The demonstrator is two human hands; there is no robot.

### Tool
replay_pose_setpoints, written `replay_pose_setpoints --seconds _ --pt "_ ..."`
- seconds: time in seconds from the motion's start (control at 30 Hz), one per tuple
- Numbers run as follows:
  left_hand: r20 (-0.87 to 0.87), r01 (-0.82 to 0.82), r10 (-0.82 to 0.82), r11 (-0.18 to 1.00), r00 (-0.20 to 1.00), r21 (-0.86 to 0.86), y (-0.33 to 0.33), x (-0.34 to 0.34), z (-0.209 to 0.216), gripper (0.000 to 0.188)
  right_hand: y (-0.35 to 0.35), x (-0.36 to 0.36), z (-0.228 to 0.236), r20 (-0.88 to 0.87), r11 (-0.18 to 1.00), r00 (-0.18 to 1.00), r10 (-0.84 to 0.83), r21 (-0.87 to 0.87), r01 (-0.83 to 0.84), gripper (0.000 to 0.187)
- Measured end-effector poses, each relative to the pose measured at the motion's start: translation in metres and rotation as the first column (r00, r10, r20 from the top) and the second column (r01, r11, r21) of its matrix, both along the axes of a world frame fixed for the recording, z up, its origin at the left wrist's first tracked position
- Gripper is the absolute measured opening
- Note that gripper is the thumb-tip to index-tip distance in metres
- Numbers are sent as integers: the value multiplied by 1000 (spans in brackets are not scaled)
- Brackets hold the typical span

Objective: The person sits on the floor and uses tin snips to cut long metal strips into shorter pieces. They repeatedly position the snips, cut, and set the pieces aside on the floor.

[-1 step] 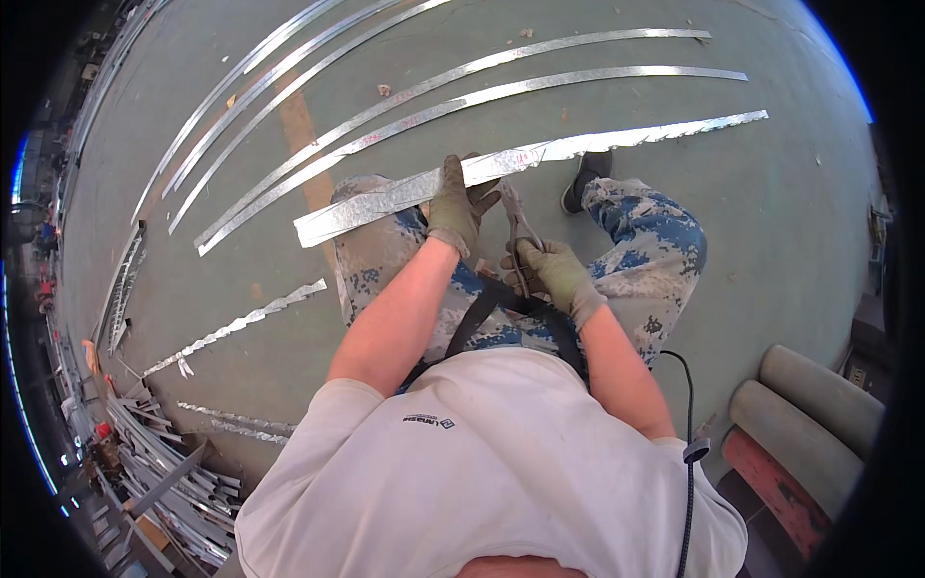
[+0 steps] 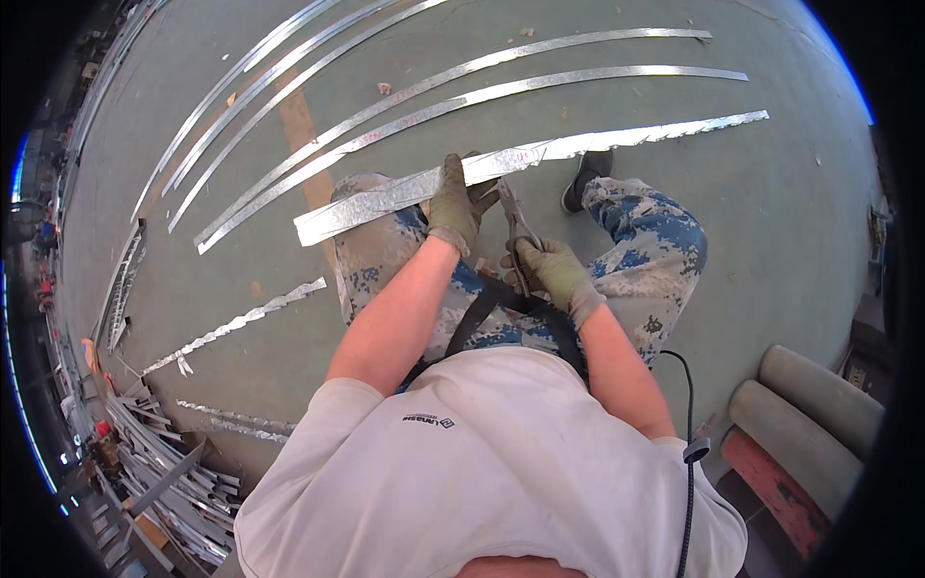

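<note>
My left hand (image 2: 455, 207), in a grey-green work glove, is closed around a long galvanized sheet-metal strip (image 2: 376, 204). The strip slants across above my knees. Its wider end lies toward my left leg, and its far right part has a jagged, notched lower edge. My right hand (image 2: 557, 275), gloved too, grips the handles of metal snips (image 2: 517, 217). The jaws point up toward the strip's lower edge, close by my left fingers. I cannot tell whether the blades touch the metal.
Several long metal strips (image 2: 501, 93) lie on the green floor ahead. A jagged offcut (image 2: 241, 323) rests at left, near a heap of metal scraps (image 2: 178, 482). Grey rolls (image 2: 800, 424) and a red one (image 2: 776, 486) are at lower right. A black cable (image 2: 688, 501) runs beside my right arm.
</note>
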State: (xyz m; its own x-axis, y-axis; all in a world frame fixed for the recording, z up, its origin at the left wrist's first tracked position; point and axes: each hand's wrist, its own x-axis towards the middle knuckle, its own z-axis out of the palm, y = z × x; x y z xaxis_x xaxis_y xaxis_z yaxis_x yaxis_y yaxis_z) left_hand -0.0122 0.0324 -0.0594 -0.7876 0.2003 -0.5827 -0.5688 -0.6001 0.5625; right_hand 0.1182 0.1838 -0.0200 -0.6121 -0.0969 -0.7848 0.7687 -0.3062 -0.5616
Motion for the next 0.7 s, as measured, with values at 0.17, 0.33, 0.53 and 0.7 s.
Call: replay_pose_setpoints --seconds 0.17,0.33,0.53,0.7 --pt "11 -32 32 999 999 -7 2 2 5 46 -5 -1 -14 -91 992 991 99 92 -91 35" --pt "-8 -36 37 998 999 51 0 2 -4 46 -10 0 -19 -127 985 985 116 142 -98 36" --pt "16 -28 27 999 999 26 2 1 -5 47 -16 -1 -16 -178 974 974 144 201 -107 36" --pt "9 -23 23 999 1000 25 2 1 -1 48 -29 0 -20 -180 969 980 84 244 -39 31"
